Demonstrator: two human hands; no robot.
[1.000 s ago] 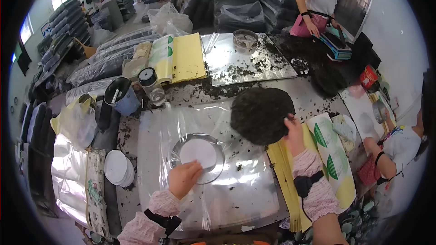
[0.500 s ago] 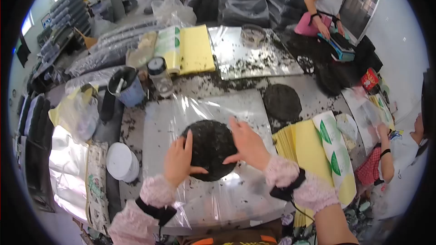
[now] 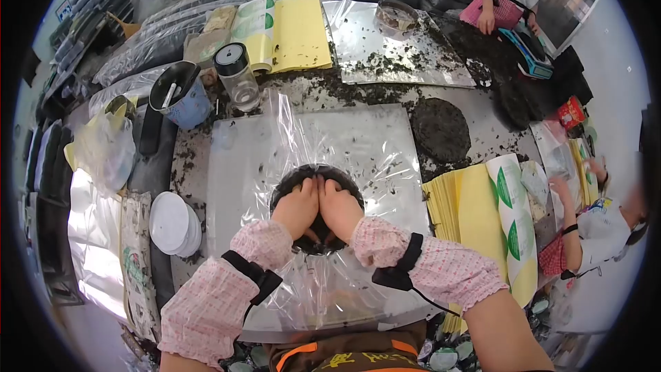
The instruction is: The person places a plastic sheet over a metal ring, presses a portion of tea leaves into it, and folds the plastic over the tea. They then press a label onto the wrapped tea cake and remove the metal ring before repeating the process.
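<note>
A dark, round cake of leafy-looking material (image 3: 281, 187) lies on clear plastic film (image 3: 289, 127) over a metal sheet (image 3: 231, 158). My left hand (image 3: 297, 208) and my right hand (image 3: 340, 209) are side by side on its middle, touching each other. Their fingers are curled down onto the dark material, with the thumbs at the near side. The cake's outer edge shows around both hands, but its centre is hidden under them. A second dark disc (image 3: 441, 129) rests to the right of the sheet.
Yellow sheets (image 3: 475, 210) and a green-and-white printed roll (image 3: 511, 213) are at right. White lids (image 3: 170, 224), a blue bucket (image 3: 187, 109) and a clear jar (image 3: 241, 89) stand at left. A crumb-strewn metal tray (image 3: 413, 62) is behind. Two other people sit at right.
Both hands have moved inward from the cake's sides and now meet over its middle, fingers curled. The view has shifted, so the far tabletop appears higher.
</note>
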